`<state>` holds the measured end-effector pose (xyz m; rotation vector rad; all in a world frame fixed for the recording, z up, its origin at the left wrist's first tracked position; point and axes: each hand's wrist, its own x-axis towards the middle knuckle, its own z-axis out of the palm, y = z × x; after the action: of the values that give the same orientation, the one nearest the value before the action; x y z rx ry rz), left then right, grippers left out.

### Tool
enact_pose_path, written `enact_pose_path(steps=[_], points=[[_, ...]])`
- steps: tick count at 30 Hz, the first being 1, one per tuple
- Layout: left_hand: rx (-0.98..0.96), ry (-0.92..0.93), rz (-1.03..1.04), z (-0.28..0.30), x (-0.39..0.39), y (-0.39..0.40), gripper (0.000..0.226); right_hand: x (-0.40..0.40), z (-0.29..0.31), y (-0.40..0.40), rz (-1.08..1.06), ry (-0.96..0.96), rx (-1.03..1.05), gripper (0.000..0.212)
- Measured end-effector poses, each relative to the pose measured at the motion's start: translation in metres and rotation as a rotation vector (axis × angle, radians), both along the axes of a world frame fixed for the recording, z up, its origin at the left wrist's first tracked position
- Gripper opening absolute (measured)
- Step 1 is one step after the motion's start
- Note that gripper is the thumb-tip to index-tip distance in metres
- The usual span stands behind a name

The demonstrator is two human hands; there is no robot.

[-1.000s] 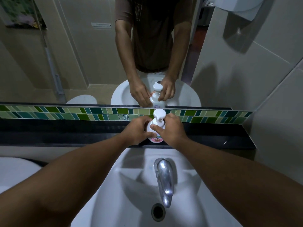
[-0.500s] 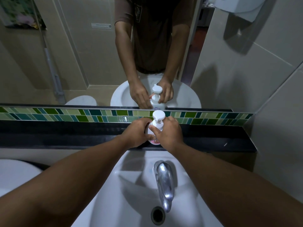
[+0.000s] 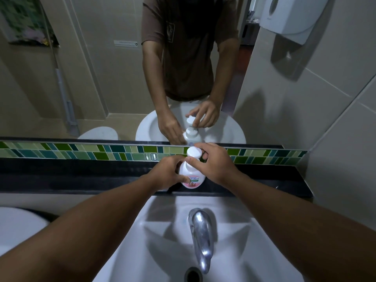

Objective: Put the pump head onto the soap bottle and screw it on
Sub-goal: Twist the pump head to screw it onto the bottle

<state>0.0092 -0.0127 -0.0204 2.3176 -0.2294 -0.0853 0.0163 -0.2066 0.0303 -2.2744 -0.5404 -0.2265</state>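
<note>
A white soap bottle (image 3: 190,174) with a pink label stands upright on the black ledge (image 3: 81,176) behind the sink. The white pump head (image 3: 194,152) sits on top of its neck. My left hand (image 3: 165,173) wraps the bottle's left side, fingers across the label. My right hand (image 3: 212,162) grips the pump's collar from the right, thumb in front and fingers curled behind the head. The neck joint is hidden by my fingers.
A white basin (image 3: 162,231) with a chrome tap (image 3: 200,233) and drain (image 3: 192,274) lies below the ledge. A green tile strip (image 3: 81,152) and a mirror (image 3: 101,68) rise behind it. A white dispenser (image 3: 289,17) hangs upper right. A second basin (image 3: 18,226) is at left.
My right hand has turned around the pump head, its fingers now spread further behind it. My left hand has slid lower on the bottle, and more of the bottle shows.
</note>
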Motion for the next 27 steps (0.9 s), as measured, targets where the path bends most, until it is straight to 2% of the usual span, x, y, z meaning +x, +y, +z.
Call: enact_pose_path(steps=[10,14,17,27], points=[[-0.178,0.067,0.048,-0.013,-0.001,0.005,0.062,0.004,-0.002,-0.005,0.112,-0.028,0.024,0.032],[-0.225,0.079,0.054,-0.018,-0.003,0.006,0.060,0.008,-0.001,-0.009,0.165,-0.001,-0.013,0.039],[-0.232,0.084,0.063,-0.018,-0.004,0.006,0.059,0.010,0.000,-0.013,0.197,0.055,-0.026,0.053],[-0.198,0.091,0.074,-0.017,-0.004,0.006,0.059,0.006,0.003,-0.018,0.181,0.170,-0.118,0.072]])
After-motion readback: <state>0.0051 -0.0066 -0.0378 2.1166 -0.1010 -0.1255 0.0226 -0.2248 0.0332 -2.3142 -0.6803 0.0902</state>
